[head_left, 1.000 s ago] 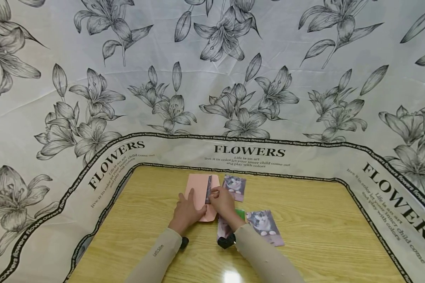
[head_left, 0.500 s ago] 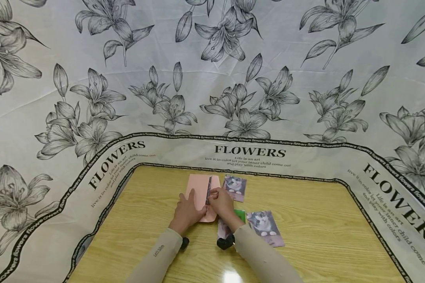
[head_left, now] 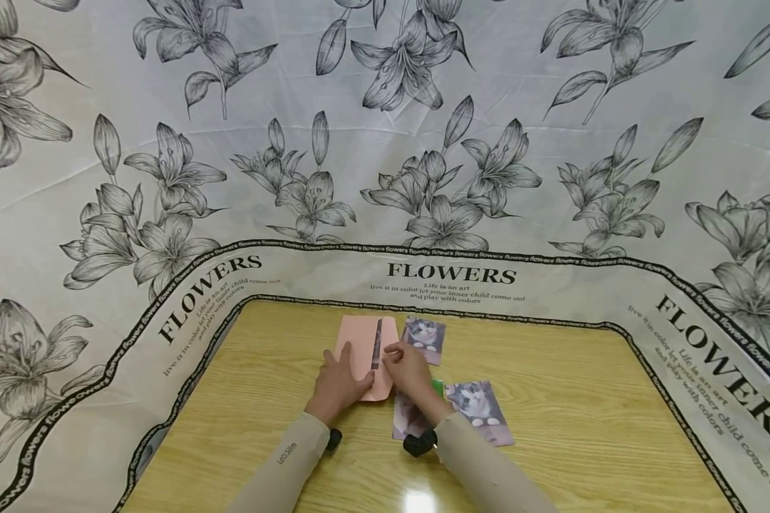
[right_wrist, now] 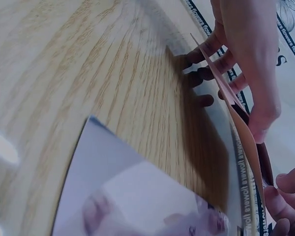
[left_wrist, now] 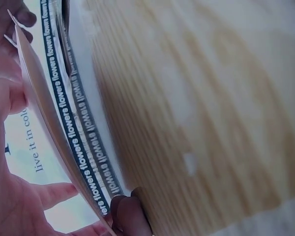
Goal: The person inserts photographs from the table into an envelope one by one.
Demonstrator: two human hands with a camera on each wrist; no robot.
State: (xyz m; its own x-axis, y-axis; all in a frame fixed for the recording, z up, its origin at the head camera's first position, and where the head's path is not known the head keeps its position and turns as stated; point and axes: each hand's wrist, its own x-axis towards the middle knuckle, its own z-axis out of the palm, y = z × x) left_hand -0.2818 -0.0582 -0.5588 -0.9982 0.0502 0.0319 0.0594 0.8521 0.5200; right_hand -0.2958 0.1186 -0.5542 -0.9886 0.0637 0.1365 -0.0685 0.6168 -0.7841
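Note:
A pink envelope [head_left: 356,333] is raised off the table, with a narrow strip of a dark printed card [head_left: 377,345] showing at its opening. My left hand [head_left: 341,381] grips the envelope, thumb on the upper face and other fingers beneath, as the right wrist view shows. At the flap side, my right hand [head_left: 409,367] pinches the envelope's edge beside the card; its fingertips are partly hidden. In the left wrist view the envelope [left_wrist: 44,105] appears nearly edge-on between both hands. Most of the card is hidden inside.
Cat-picture cards lie right of the envelope, one farther back [head_left: 425,338] and one nearer [head_left: 478,410]. Another card [head_left: 406,419] and a green piece [head_left: 438,386] are partly under my right forearm. Flower-printed cloth [head_left: 452,281] borders the wooden table [head_left: 571,399].
My right hand has shifted slightly right along the envelope's edge, and more of the dark card strip shows. The left hand keeps its grip. The loose cards stay put.

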